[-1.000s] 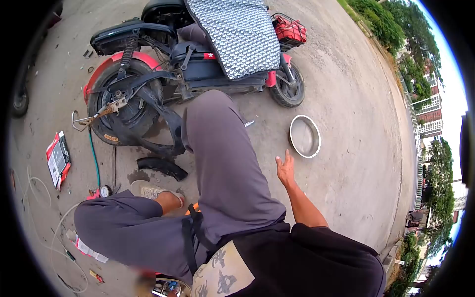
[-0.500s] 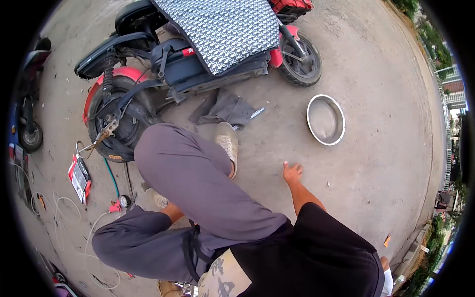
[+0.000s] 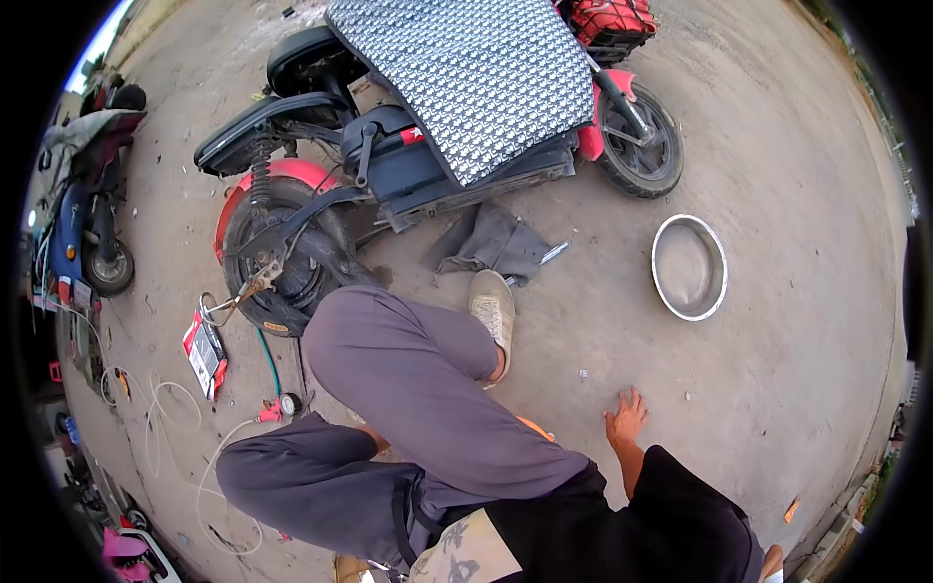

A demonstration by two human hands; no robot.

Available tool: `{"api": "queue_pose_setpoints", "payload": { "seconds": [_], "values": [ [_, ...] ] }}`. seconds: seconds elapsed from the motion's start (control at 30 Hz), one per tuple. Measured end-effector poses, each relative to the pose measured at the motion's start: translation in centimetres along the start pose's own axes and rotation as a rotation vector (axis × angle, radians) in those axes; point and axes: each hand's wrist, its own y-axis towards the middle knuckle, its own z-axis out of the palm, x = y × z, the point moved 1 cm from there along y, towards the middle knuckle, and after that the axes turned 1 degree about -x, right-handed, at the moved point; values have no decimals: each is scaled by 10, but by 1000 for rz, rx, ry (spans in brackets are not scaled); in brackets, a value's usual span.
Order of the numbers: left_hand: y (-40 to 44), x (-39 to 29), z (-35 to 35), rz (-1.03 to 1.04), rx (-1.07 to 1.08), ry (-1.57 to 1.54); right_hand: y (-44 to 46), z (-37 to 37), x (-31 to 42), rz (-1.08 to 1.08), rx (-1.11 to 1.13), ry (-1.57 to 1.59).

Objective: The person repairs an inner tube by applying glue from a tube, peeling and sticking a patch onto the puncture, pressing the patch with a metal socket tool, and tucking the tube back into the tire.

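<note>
My right hand (image 3: 627, 418) is low over the concrete, its fingers spread and apart, holding nothing. I cannot tell whether it touches the ground. The nearest things are a small pale scrap (image 3: 583, 373) and a metal basin (image 3: 689, 267) farther forward. My left hand is out of view. A red and black electric scooter (image 3: 408, 185) stands ahead, a patterned cover (image 3: 476, 78) draped over it. Beside its rear wheel (image 3: 292, 257) lies a red and white packet (image 3: 205, 355). A dark cloth (image 3: 491, 243) is on the ground under the scooter's side, with a silvery strip (image 3: 554, 253) at its edge.
A pressure gauge (image 3: 290, 404) with a red fitting lies left of my legs, joined to a pale hose (image 3: 202, 496) looping over the ground. An orange object (image 3: 535, 428) partly shows behind my leg. Another parked scooter (image 3: 78, 228) stands at far left.
My right hand has drawn back from the basin toward my body, its fingers more spread. The view has swung left, and the orange object behind my leg now shows.
</note>
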Motion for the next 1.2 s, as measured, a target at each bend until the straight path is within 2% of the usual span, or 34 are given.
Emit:
{"api": "queue_pose_setpoints", "payload": {
  "seconds": [0.1, 0.2, 0.27, 0.3, 0.4, 0.5, 0.6, 0.7, 0.77, 0.9, 1.0, 1.1, 1.2],
  "values": [
    [-22, 26, -15, -163, -205, -142, 11, 13, 24, 459, -21, 314],
    [-43, 44, -25, -282, -414, -289, 7, 22, 57, 500, -10, 441],
    [-51, 54, -29, -336, -539, -377, -14, 6, 66, 367, 40, 298],
    [-61, 43, -7, -338, -554, -396, -22, -6, 68, 303, 56, 223],
    [-69, 77, -27, -375, -664, -503, -21, -14, 57, -35, 18, 23],
    [-89, 99, -29, -429, -775, -588, 22, -22, 75, -376, -259, 125],
    [-112, 123, -30, -484, -902, -655, 73, -50, 131, -415, -359, 294],
    [-140, 151, -34, -561, -1086, -738, 82, -87, 176, -64, -133, 259],
    [-163, 166, -31, -610, -1180, -781, 73, -78, 165, -17, -63, 147],
    [-186, 177, -19, -619, -1240, -861, 40, -66, 129, -157, -15, -66],
    [-183, 174, -24, -528, -1246, -918, 46, -63, 117, -356, -43, -149],
    [-162, 157, -49, -361, -1230, -955, 97, -56, 139, -523, -241, 13],
    [-122, 118, -96, -155, -1191, -885, 135, -76, 206, -527, -332, 271]
  ]
}}
